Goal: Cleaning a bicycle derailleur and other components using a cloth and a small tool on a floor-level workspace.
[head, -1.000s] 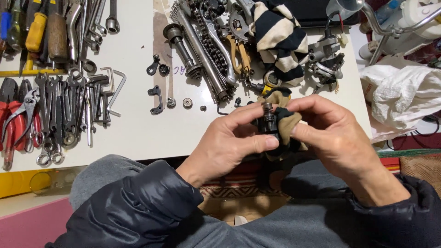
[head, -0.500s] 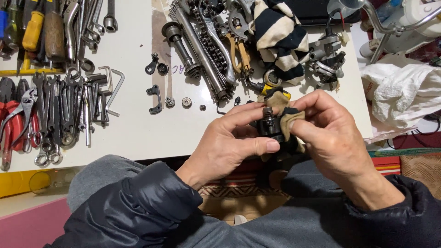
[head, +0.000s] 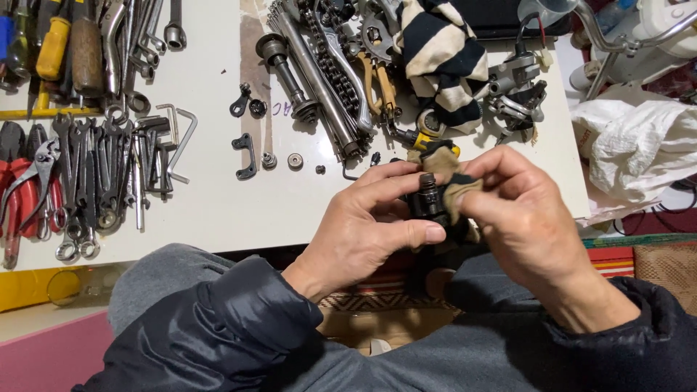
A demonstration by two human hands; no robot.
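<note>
My left hand (head: 367, 221) grips a small dark metal part (head: 426, 199) with a threaded stud on top, thumb below and fingers over it. My right hand (head: 519, 214) presses a tan and black rag (head: 451, 185) against the right side of that part. Both hands hover over the near edge of the white table (head: 218, 210), above my lap.
Wrenches and hex keys (head: 109, 167) lie at the left with red pliers (head: 25, 192). A shaft (head: 287, 72), a chain and sprocket (head: 341, 51), a striped cloth (head: 443, 58) and small brackets and washers (head: 250, 156) fill the table's far side. White plastic bag (head: 639, 149) at right.
The right hand has shifted the rag slightly down and left over the dark part. The left hand keeps its grip, almost still.
</note>
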